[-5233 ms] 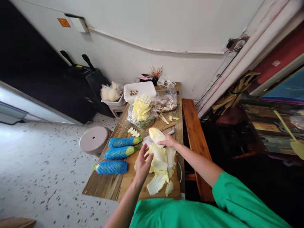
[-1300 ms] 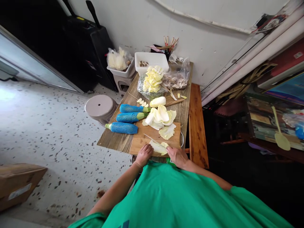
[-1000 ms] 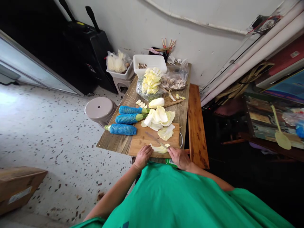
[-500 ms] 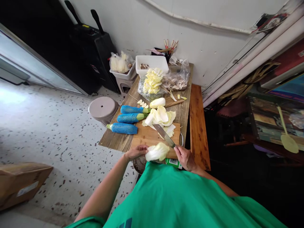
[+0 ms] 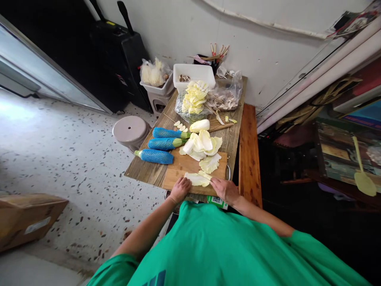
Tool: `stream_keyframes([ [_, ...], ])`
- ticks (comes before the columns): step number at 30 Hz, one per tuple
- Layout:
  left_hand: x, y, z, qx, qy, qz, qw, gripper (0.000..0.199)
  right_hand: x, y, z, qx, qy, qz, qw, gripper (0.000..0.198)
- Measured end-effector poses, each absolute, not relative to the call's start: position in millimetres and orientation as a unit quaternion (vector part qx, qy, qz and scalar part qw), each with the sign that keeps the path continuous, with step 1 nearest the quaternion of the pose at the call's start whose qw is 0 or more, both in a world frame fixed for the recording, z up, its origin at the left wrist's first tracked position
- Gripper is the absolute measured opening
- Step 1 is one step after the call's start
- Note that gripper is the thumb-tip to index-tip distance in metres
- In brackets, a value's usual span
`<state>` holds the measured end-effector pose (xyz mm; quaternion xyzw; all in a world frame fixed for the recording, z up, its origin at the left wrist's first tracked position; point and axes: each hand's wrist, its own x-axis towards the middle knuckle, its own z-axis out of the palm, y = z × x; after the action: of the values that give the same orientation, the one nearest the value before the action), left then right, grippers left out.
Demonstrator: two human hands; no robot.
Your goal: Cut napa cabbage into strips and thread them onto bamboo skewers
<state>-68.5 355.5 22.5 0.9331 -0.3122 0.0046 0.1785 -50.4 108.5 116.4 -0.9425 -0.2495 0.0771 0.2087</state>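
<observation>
A pale napa cabbage leaf [image 5: 195, 179] lies flat along the near part of the wooden cutting board [image 5: 175, 171]. My left hand [image 5: 180, 189] is closed with curled fingers on the leaf's left end. At the other end, my right hand [image 5: 225, 191] is closed around the knife, whose blade shows at most as a thin strip over the leaf. Just beyond, loose cabbage leaves [image 5: 204, 143] are heaped at the board's far edge, and one leaf [image 5: 210, 163] rests flat on the board. Left of them lie blue-netted zucchini [image 5: 156, 156].
Farther back are a small cabbage heart [image 5: 200, 126], wooden skewers [image 5: 220, 124], bagged cut cabbage leaves [image 5: 195, 98], a bag of mushrooms [image 5: 228, 99] and a white bin [image 5: 193, 75]. A stool [image 5: 131, 129] stands left of the table, a wooden bench [image 5: 250, 159] right.
The cabbage leaf held near my body is now down on the board. My right hand has brought the knife down to it, and its blade has turned nearly out of sight.
</observation>
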Motion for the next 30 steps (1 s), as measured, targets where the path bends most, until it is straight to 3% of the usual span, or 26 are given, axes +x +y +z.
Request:
stream_keyframes([
  [10,-82.3,356.8,-13.5,0.946,-0.262,0.039,0.186,0.026,-34.6,115.6,93.6,-0.925,-0.321,0.145,0.144,0.034],
  [30,-80.0,361.4,-15.7,0.947,-0.260,0.033,0.183,0.030,-28.9,115.5,66.3,-0.916,-0.337,0.212,0.051,0.032],
])
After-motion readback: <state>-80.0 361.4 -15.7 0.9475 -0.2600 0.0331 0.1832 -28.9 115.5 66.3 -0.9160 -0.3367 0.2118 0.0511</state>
